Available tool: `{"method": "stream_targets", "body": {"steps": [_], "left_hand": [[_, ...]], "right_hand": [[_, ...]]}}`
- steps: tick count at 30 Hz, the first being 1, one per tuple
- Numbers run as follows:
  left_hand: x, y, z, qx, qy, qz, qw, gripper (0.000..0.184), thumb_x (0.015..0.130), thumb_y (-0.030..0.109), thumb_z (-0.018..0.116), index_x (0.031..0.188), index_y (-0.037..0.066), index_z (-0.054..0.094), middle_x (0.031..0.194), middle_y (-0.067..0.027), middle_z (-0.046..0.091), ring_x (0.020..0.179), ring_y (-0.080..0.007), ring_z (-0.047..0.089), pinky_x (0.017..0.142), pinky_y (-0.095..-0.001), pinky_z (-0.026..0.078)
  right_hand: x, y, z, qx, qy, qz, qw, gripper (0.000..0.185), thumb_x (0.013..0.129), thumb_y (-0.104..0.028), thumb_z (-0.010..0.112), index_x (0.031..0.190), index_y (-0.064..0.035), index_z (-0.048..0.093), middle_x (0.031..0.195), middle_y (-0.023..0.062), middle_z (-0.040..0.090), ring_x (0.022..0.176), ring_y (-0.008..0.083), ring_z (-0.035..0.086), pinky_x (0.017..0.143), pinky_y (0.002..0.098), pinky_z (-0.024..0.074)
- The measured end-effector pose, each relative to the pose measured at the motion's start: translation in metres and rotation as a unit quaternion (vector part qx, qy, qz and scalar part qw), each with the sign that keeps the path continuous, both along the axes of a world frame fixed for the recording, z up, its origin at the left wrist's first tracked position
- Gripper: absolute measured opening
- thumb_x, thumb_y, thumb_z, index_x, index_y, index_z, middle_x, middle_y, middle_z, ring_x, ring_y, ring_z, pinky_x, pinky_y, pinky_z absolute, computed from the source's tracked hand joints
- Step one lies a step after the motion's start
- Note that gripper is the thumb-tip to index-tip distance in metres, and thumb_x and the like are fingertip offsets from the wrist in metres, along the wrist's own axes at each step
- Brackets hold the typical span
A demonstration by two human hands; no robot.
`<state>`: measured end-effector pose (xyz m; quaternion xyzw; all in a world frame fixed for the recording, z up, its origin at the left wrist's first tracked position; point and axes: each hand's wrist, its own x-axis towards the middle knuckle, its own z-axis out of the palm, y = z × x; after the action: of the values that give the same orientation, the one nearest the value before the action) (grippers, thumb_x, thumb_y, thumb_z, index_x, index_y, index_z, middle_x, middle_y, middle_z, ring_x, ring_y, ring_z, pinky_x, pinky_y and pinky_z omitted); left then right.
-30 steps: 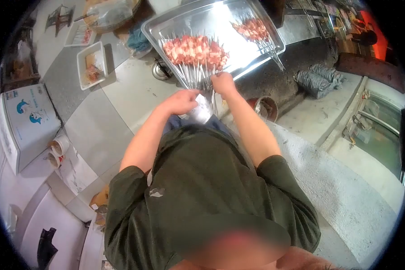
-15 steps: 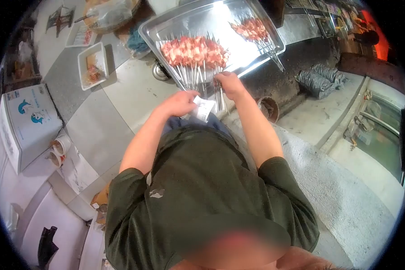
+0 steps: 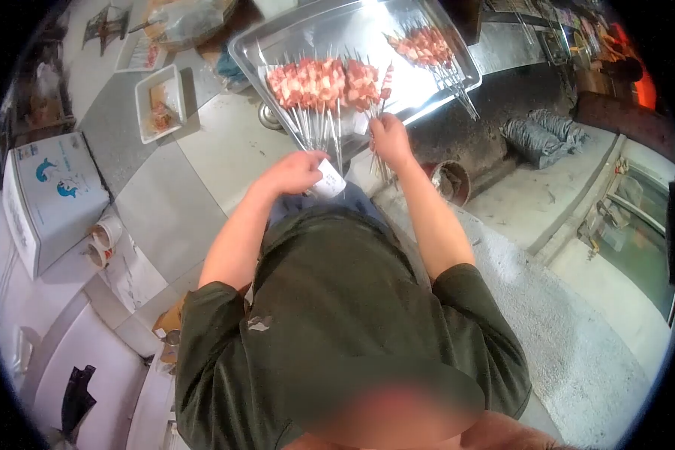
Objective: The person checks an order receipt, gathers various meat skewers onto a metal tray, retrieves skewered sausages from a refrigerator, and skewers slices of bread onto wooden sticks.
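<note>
My right hand (image 3: 391, 140) is closed around the handle ends of several meat skewers (image 3: 364, 85) at the near edge of a metal tray (image 3: 277, 34). The meat of these skewers stands a little apart from a larger row of meat skewers (image 3: 305, 84) to their left. In my closed left hand (image 3: 298, 172) is a white paper slip (image 3: 330, 180) with faint print, held in front of the larger row's handles. Another bunch of meat skewers (image 3: 425, 47) lies at the tray's right side, their handles reaching over its edge.
A white dish (image 3: 144, 109) with some food sits on the left, near a basket with plastic wrapping (image 3: 184, 26). A white box with dolphin prints (image 3: 58, 191) stands farther left. Right of my hand are a bucket (image 3: 451, 182) and dark bundles (image 3: 540, 139).
My right hand has shifted slightly right with several skewers, opening a gap between them and the larger row. My left hand and the slip have moved a little left and down.
</note>
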<state>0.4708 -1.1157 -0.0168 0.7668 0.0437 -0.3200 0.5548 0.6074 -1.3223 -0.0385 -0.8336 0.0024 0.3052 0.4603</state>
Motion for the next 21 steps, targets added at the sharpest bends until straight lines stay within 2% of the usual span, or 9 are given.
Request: {"method": "stream_targets", "body": {"steps": [3,4,7,10,13,16,20,21], "left_hand": [[-0.002,-0.002,0.0,-0.002,-0.036,0.01,0.999,0.022,0.076,0.012,0.052,0.063,-0.006,0.051,0.129,-0.01,0.057,0.087,-0.0226,0.061,0.075,-0.0321,0.048],[-0.003,-0.003,-0.004,0.003,-0.059,0.012,0.998,0.023,0.076,0.012,0.052,0.063,-0.006,0.051,0.129,-0.01,0.057,0.086,-0.0228,0.061,0.075,-0.0321,0.048],[-0.002,-0.005,0.002,0.002,-0.025,0.029,0.999,0.024,0.076,0.013,0.052,0.063,-0.007,0.051,0.128,-0.0102,0.057,0.088,-0.0234,0.061,0.076,-0.0325,0.048],[-0.004,-0.007,-0.002,0.005,-0.02,0.046,0.999,0.024,0.076,0.013,0.052,0.063,-0.007,0.051,0.128,-0.0104,0.057,0.088,-0.0239,0.061,0.078,-0.0327,0.047],[-0.004,-0.008,-0.004,0.015,-0.033,0.041,0.998,0.024,0.076,0.013,0.052,0.063,-0.007,0.051,0.128,-0.0105,0.057,0.087,-0.0241,0.061,0.078,-0.0329,0.047],[-0.007,-0.012,-0.01,0.01,-0.074,0.072,0.995,0.024,0.076,0.013,0.052,0.064,-0.007,0.05,0.125,-0.0109,0.058,0.084,-0.0243,0.061,0.076,-0.0337,0.048],[-0.002,-0.014,0.007,0.026,-0.033,0.071,0.997,0.024,0.077,0.013,0.051,0.063,-0.007,0.048,0.121,-0.0113,0.06,0.083,-0.0247,0.06,0.075,-0.0342,0.048],[-0.001,-0.015,0.011,0.035,-0.029,0.072,0.996,0.024,0.077,0.012,0.051,0.063,-0.007,0.047,0.12,-0.0114,0.061,0.082,-0.0247,0.06,0.075,-0.0343,0.048]], "right_hand": [[0.007,-0.006,0.004,0.047,0.013,-0.045,0.998,0.027,0.088,-0.019,0.053,0.094,0.0065,0.054,0.071,0.014,0.059,0.054,0.0197,0.058,0.052,0.0339,0.0451],[0.012,-0.009,0.007,0.03,0.002,-0.027,0.999,0.027,0.087,-0.02,0.053,0.093,0.0066,0.055,0.071,0.0147,0.059,0.054,0.0199,0.058,0.053,0.0342,0.0452],[0.023,-0.018,0.006,-0.011,-0.035,0.013,0.999,0.028,0.086,-0.021,0.054,0.093,0.0062,0.056,0.073,0.017,0.06,0.056,0.0211,0.059,0.056,0.0355,0.0458],[0.027,-0.03,-0.005,-0.124,-0.254,0.091,0.955,0.029,0.086,-0.022,0.055,0.093,0.0061,0.055,0.072,0.0177,0.06,0.055,0.0225,0.058,0.059,0.0362,0.0464],[0.046,-0.035,-0.006,-0.147,-0.244,0.069,0.956,0.027,0.087,-0.021,0.055,0.089,0.0054,0.054,0.072,0.016,0.061,0.055,0.0209,0.059,0.057,0.035,0.047],[0.058,-0.039,0.014,-0.01,-0.015,0.022,1.0,0.024,0.087,-0.019,0.056,0.085,0.0044,0.053,0.072,0.0138,0.062,0.057,0.0189,0.06,0.054,0.0322,0.0472],[0.075,-0.054,-0.005,-0.059,0.019,0.064,0.996,0.026,0.086,-0.017,0.057,0.097,0.0064,0.06,0.075,0.0139,0.065,0.06,0.0165,0.062,0.054,0.0288,0.0479],[0.078,-0.057,-0.008,-0.076,0.014,0.063,0.995,0.03,0.085,-0.019,0.059,0.102,0.0052,0.063,0.079,0.0146,0.067,0.064,0.0168,0.063,0.06,0.0299,0.0492]]}}
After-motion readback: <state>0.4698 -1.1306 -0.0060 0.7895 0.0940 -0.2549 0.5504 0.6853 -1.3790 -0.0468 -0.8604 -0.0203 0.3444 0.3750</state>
